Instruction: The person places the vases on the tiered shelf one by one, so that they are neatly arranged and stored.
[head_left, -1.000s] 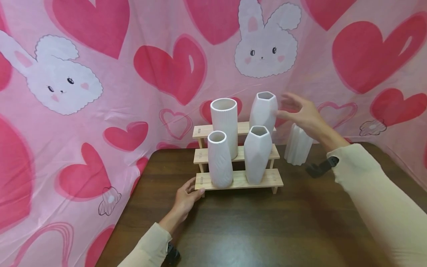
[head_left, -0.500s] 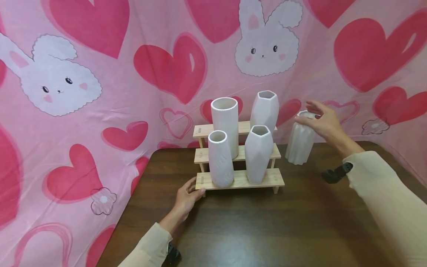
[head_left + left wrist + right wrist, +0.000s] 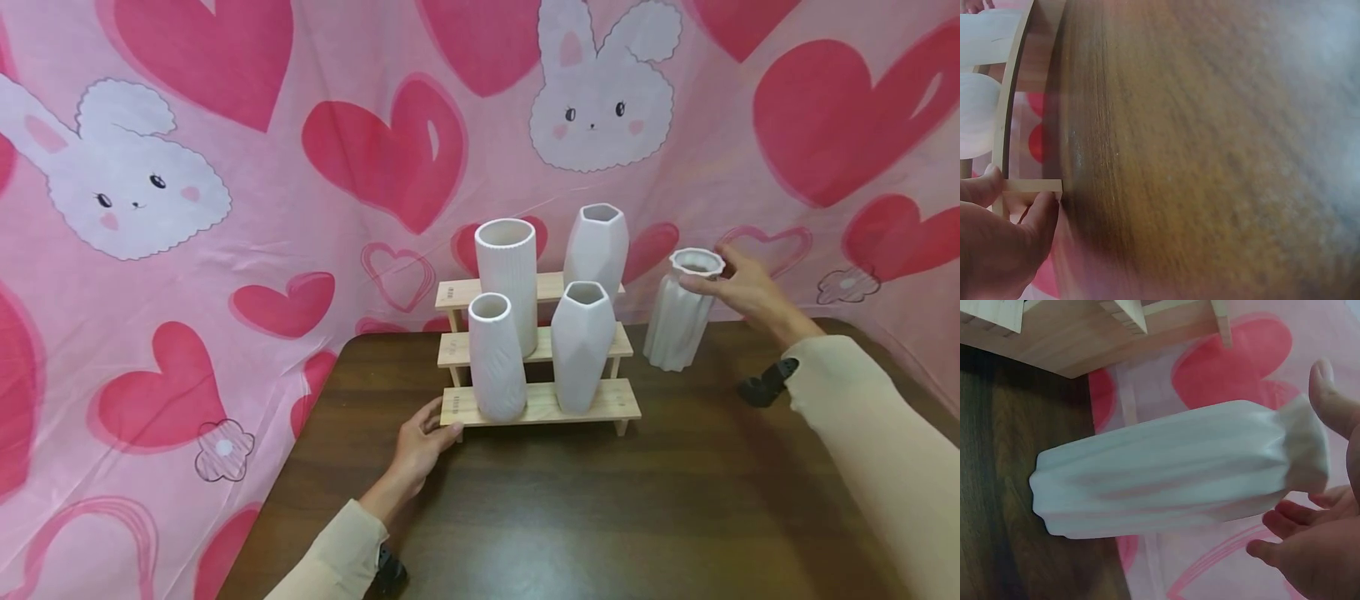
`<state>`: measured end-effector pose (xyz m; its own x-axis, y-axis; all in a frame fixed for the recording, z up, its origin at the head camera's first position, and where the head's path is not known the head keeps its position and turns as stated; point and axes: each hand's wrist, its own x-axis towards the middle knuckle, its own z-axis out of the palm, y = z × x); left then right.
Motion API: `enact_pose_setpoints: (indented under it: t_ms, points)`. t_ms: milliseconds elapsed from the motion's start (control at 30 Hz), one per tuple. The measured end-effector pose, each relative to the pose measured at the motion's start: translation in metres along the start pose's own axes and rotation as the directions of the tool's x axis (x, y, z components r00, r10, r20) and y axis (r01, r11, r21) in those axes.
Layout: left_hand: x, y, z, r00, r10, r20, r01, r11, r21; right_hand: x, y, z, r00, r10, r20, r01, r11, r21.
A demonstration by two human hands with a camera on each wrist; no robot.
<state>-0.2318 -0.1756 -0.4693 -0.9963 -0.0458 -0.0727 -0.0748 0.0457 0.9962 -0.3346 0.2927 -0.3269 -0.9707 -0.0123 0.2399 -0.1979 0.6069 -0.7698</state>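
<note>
A white fluted vase (image 3: pixel 677 321) with a wavy rim stands upright on the table, right of a wooden three-tier stand (image 3: pixel 540 406). My right hand (image 3: pixel 742 287) is spread about its neck, thumb on the near side and fingers on the far side; in the right wrist view the thumb and fingers look loose beside the neck. My left hand (image 3: pixel 417 442) grips the left end of the stand's lowest step, thumb on top. In the left wrist view its fingers (image 3: pixel 1041 219) lie against the stand's leg (image 3: pixel 1032 185).
On the stand are a slim carved vase (image 3: pixel 497 367), a faceted vase (image 3: pixel 581 350), a ribbed cylinder vase (image 3: pixel 506 275) and another faceted vase (image 3: pixel 596 246), all white. A pink heart-and-rabbit cloth (image 3: pixel 360 75) hangs behind the brown table (image 3: pixel 540 500).
My right hand has moved right from beside the upper faceted vase, then lowered to the fluted vase's neck. My left hand stays at the stand's corner.
</note>
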Motion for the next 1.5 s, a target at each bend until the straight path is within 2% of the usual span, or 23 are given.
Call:
enact_pose_setpoints:
  t_ms: [100, 300, 467, 733, 967, 1233, 1500]
  points:
    - [0.000, -0.001, 0.000, 1.000, -0.001, 0.003, 0.001, 1.000, 0.002, 0.001, 0.005, 0.004, 1.000, 0.019, 0.016, -0.019, 0.999, 0.029]
    - [0.000, -0.002, 0.000, 1.000, 0.000, 0.007, 0.000, 1.000, -0.004, 0.003, 0.010, 0.011, 0.999, 0.014, -0.047, -0.009, 0.996, 0.088]
    - [0.001, -0.001, -0.001, 1.000, -0.007, 0.009, 0.007, 1.000, 0.002, 0.004, 0.014, 0.012, 0.998, 0.019, -0.067, -0.009, 0.990, 0.142]
    - [0.002, -0.002, 0.000, 1.000, -0.023, 0.006, 0.023, 1.000, -0.006, 0.005, 0.018, 0.012, 0.995, 0.033, -0.094, -0.020, 0.990, 0.142]
    - [0.001, -0.002, 0.000, 1.000, -0.017, 0.018, 0.017, 1.000, -0.007, 0.007, 0.021, 0.009, 0.993, 0.067, -0.099, -0.041, 0.968, 0.249]
    - [0.003, -0.003, 0.000, 1.000, -0.018, 0.011, 0.018, 1.000, -0.009, 0.007, 0.015, 0.005, 0.987, 0.131, -0.093, -0.100, 0.955, 0.278]
    - [0.003, -0.002, -0.001, 1.000, -0.014, 0.007, 0.014, 1.000, -0.003, 0.008, -0.004, -0.009, 0.980, 0.180, -0.089, -0.139, 0.928, 0.345]
